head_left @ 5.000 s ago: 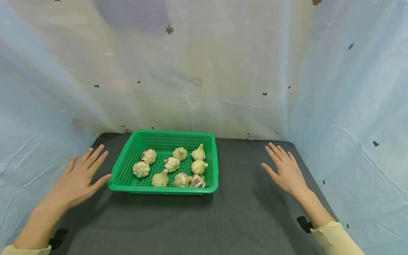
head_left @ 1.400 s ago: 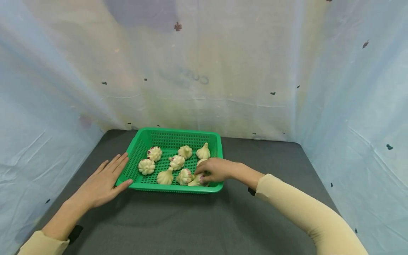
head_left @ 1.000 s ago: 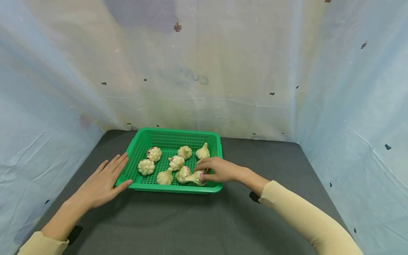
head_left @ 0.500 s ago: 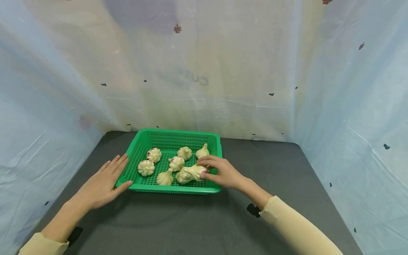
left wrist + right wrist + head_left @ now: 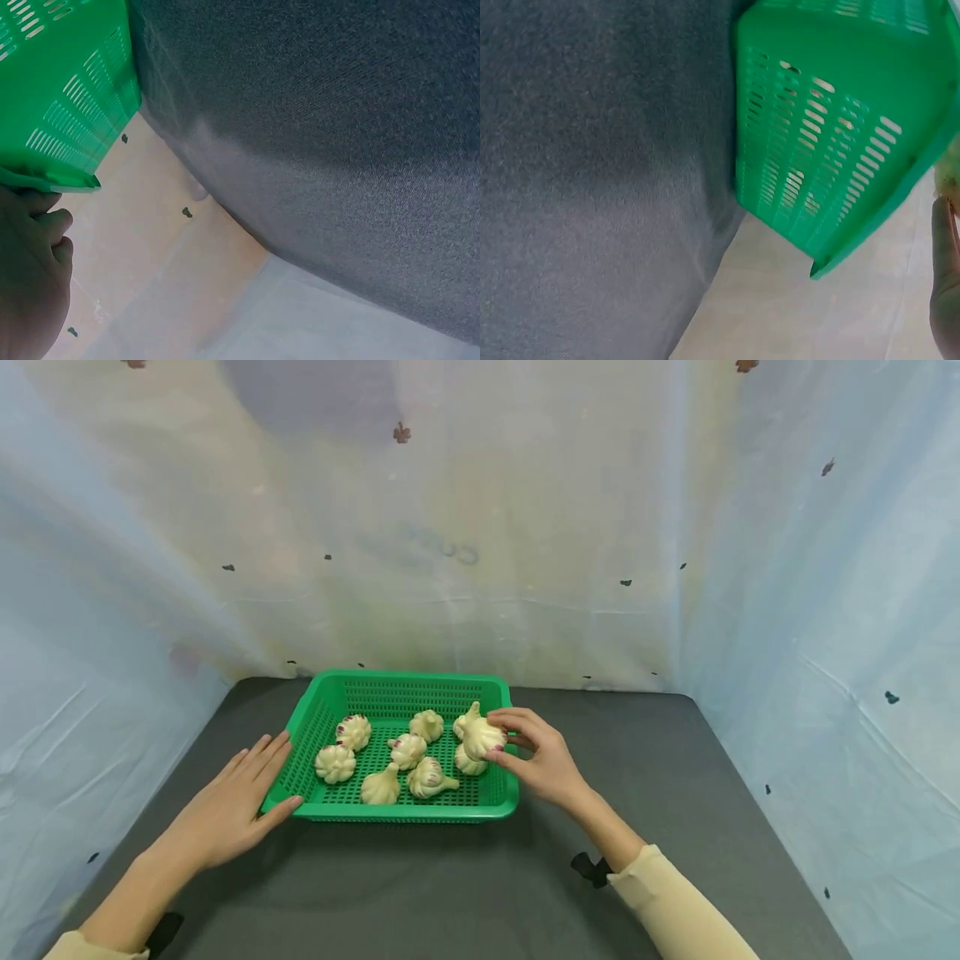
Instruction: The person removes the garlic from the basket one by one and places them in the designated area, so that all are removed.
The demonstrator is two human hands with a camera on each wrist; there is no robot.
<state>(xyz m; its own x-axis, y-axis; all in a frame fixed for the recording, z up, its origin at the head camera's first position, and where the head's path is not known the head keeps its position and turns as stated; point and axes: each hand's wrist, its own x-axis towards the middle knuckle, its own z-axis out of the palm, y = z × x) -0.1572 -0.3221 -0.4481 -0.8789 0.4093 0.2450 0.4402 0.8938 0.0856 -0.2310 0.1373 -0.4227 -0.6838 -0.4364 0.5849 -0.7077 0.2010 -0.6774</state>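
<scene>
A whole garlic bulb with purple streaks is pinched between the thumb and fingers of my right hand. It is raised over the right side of a green plastic basket, its stem pointing up and left. In the right wrist view, a slice of that hand is matched by the left wrist view, where fingers lie along the basket rim. My left hand rests on the basket's left edge, fingers straight and thumb near the front corner. Several other garlic bulbs lie spread over the basket floor.
The basket stands on a dark grey cloth-covered table, toward its back left. Pale plastic sheeting with small dark marks encloses the back and both sides. A black strap shows at my right wrist.
Both hands came in from the sides to the basket. My right hand took a garlic bulb from the front right corner, lifted it and turned it stem-up. My left hand stayed at the rim.
</scene>
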